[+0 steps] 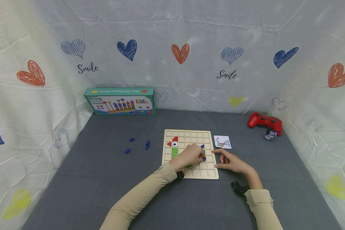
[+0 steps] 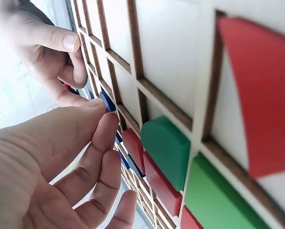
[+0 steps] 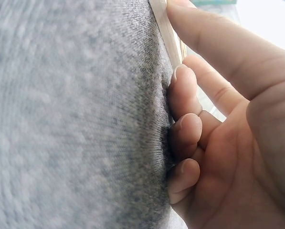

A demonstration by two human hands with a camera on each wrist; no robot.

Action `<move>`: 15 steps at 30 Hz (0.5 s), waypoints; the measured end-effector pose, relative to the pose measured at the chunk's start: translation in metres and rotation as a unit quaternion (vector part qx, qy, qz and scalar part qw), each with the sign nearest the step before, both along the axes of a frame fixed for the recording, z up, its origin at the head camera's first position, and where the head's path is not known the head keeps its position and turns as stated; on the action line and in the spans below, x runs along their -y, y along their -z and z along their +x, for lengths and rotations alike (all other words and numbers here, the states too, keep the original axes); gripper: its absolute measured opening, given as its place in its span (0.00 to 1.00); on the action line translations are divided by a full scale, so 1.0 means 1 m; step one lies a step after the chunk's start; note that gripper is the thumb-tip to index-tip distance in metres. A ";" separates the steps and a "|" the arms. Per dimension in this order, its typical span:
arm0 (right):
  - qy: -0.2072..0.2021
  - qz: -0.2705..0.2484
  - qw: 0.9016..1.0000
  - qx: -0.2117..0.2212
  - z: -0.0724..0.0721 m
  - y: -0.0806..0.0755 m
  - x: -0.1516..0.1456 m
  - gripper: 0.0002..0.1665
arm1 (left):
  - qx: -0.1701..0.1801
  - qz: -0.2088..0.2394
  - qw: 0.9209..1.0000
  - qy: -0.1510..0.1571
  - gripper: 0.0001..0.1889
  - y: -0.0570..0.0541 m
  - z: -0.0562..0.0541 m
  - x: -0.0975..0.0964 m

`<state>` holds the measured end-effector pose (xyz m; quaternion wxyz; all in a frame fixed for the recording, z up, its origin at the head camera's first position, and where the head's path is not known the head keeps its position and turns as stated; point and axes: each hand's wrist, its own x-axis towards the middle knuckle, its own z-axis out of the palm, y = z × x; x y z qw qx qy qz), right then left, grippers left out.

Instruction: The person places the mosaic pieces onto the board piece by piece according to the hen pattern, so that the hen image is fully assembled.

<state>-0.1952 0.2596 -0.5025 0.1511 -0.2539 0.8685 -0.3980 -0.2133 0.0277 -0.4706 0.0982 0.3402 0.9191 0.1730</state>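
Note:
A wooden grid board [image 1: 199,174] lies on the table, with red, green and blue pieces and an eye piece in its cells. Over its right half my left hand [image 1: 191,154] pinches a small blue piece [image 2: 108,101] between thumb and index finger, right at the grid. A dark green rounded piece [image 2: 166,145] and red pieces sit in cells close by. My right hand [image 1: 231,161] touches the board's right edge with thumb and index finger, its other fingers bent against the cloth. Just beyond that edge lies a small pattern card [image 1: 222,142].
Several loose blue half-round pieces [image 1: 127,150] lie left of the board. A game box [image 1: 120,101] stands at the back left. At the back right are a red game controller [image 1: 264,121] and a small patterned item [image 1: 271,134]. Printed cloth hangs around the table.

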 end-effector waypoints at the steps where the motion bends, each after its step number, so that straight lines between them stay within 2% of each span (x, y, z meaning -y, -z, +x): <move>1: -0.001 0.000 1.000 -0.001 0.000 0.000 0.000 0.33 | 0.001 0.001 1.000 0.000 0.06 0.000 0.000 0.000; 8: 0.001 0.008 1.000 0.001 -0.001 0.000 -0.001 0.33 | -0.003 0.034 0.999 -0.002 0.08 -0.003 0.001 0.008; 11: 0.001 0.007 1.000 0.000 -0.001 0.000 -0.001 0.33 | -0.013 0.061 0.998 -0.013 0.09 -0.006 0.002 0.014; 15: 0.003 0.007 1.000 0.000 0.000 -0.001 0.000 0.33 | -0.030 0.074 0.996 -0.029 0.08 -0.008 0.004 0.024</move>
